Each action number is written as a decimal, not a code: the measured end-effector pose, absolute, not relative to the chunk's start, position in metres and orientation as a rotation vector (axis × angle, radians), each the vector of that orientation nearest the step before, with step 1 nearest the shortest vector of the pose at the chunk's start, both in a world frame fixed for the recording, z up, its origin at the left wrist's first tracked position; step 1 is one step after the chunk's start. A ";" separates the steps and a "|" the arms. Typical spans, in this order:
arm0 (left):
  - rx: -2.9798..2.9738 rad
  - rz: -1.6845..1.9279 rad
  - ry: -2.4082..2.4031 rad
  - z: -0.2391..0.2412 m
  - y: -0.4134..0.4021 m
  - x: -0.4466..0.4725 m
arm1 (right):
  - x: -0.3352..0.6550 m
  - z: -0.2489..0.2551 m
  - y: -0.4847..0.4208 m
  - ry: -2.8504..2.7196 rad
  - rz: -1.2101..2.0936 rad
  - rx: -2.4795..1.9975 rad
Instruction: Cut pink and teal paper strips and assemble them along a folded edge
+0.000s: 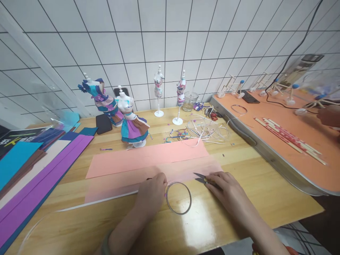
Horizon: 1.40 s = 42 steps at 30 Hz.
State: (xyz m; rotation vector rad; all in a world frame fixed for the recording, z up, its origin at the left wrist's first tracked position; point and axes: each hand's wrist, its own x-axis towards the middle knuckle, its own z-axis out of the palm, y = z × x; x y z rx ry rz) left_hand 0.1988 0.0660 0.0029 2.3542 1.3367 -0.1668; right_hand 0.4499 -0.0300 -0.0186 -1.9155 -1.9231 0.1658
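Observation:
My right hand (230, 189) is closed around small scissors (201, 177), their dark blades parted and pointing left over the edge of the pink paper. My left hand (152, 191) is closed with its fingers bunched at the front of the paper; what it pinches is hidden. A thin round hoop (190, 198) stands out just right of the left fingers. A long white strip (106, 199) runs leftward from the left hand along the paper's front edge. Under and behind the hands lies a pink sheet (148, 156), with a paler pink sheet (114, 182) in front of it.
Two dressed mini mannequins (131, 115) stand behind the paper, with two slimmer mannequins (158, 90) farther right. Tangled white strips (205, 129) lie near a glass cup (190, 101). Coloured sheets (50, 177) fill the left. An orange table (281, 131) adjoins at right; another person's hand (329, 115) shows there.

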 end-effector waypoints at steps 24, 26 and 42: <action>2.317 -0.132 1.360 0.007 0.065 0.200 | 0.369 0.002 -0.013 -1.844 0.449 -2.087; 2.318 -0.135 1.358 0.008 0.065 0.200 | 0.367 0.000 -0.012 -1.887 0.376 -2.090; 2.324 -0.122 1.351 0.007 0.065 0.199 | 0.371 0.006 -0.009 -1.168 1.217 -1.592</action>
